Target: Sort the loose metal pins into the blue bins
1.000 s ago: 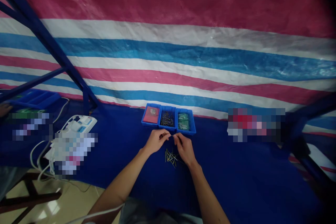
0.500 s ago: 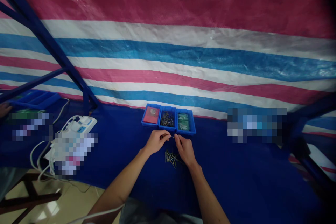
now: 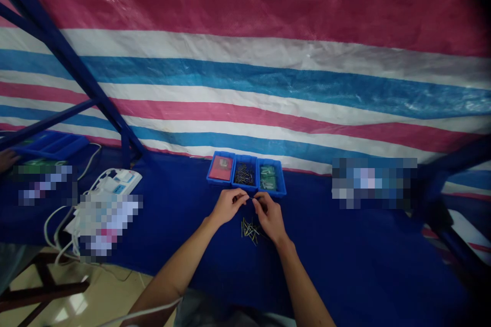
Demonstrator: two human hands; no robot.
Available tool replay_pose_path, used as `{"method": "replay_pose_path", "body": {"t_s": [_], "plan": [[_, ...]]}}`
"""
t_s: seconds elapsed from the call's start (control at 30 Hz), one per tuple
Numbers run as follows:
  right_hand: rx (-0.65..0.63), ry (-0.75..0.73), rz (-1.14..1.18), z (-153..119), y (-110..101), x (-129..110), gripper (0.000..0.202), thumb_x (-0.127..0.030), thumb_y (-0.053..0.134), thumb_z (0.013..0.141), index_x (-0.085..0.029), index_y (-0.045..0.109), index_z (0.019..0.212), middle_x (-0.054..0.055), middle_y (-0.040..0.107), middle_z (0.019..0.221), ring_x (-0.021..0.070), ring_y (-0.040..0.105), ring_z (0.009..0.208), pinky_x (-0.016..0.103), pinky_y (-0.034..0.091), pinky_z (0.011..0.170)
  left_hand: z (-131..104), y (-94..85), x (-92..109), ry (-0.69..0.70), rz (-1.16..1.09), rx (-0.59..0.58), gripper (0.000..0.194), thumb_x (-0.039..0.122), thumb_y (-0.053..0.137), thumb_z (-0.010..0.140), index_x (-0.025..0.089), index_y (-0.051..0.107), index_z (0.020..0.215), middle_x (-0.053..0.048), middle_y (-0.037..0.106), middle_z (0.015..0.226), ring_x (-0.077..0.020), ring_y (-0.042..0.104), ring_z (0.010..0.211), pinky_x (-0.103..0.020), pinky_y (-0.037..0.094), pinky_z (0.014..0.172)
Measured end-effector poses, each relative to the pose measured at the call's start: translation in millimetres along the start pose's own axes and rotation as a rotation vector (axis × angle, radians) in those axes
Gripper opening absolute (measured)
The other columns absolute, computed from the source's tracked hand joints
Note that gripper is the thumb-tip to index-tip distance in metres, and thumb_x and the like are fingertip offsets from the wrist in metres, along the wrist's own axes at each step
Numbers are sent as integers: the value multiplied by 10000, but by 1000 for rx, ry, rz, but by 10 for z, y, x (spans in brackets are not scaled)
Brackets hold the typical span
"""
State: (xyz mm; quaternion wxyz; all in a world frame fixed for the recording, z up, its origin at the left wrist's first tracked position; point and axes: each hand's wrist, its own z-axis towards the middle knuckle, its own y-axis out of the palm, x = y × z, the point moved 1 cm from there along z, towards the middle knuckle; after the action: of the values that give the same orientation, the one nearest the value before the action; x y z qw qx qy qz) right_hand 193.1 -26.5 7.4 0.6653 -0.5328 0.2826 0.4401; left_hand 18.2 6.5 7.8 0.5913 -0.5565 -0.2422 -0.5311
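My left hand (image 3: 229, 205) and my right hand (image 3: 270, 214) face each other above the blue table, fingertips nearly meeting. Between them runs a small thin piece (image 3: 250, 197), too small to name; the left thumb and fingers pinch one end, and the right fingertips are closed at the other. Just below the hands lies a loose pile of long screws (image 3: 249, 230). Behind them three blue bins stand side by side: one with a red item (image 3: 220, 167), one with dark screws (image 3: 244, 174), one with green-and-white packets (image 3: 268, 178).
A white power strip (image 3: 125, 182) with cables lies at the left, beside a blurred patch. Further left are a blue tray (image 3: 57, 145) and another person's hand (image 3: 6, 159). Blue metal struts (image 3: 76, 69) slant at the left. A striped sheet (image 3: 245, 51) hangs behind the table.
The fingers of my right hand have shifted slightly at the small piece, the thumb now lower and apart from the raised index finger. My left hand has hardly moved.
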Motion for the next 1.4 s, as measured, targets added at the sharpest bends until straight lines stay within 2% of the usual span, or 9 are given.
{"method": "replay_pose_path", "body": {"t_s": [0.33,0.8,1.03,1.17,1.4], "plan": [[7,-10,-5,4,14,50,217,-388,442,1004,-222,570,946,-28,546,624,149,527,545,249,375,563,1,-3,21,-12,15,-6,295,398,580,952,148,720,880,-23,714,702,-133,620,613,-217,418,595],[13,3,-81,9,27,119,364,-427,357,1043,-219,520,793,-16,556,602,135,522,517,239,361,566,-1,2,7,-8,21,1,327,425,573,953,149,720,856,-22,713,691,-130,615,608,-217,417,596],[84,38,-83,3,7,126,429,-480,384,1032,-222,482,703,-21,527,551,127,474,477,239,335,518,-3,-4,14,-16,18,14,317,416,574,951,152,714,844,-22,711,687,-130,614,601,-215,428,596],[96,41,-44,1,-5,108,434,-484,386,1032,-219,478,701,-24,528,562,123,480,487,239,339,525,-22,-17,0,-14,10,85,305,404,575,950,158,715,839,1,660,608,-112,578,533,-211,432,579],[67,40,-46,8,-4,111,421,-484,392,1030,-218,503,723,-18,541,571,133,492,497,242,344,530,-17,-85,-95,-149,53,450,339,476,610,912,170,757,927,43,514,476,-108,513,448,-208,417,529]]}}
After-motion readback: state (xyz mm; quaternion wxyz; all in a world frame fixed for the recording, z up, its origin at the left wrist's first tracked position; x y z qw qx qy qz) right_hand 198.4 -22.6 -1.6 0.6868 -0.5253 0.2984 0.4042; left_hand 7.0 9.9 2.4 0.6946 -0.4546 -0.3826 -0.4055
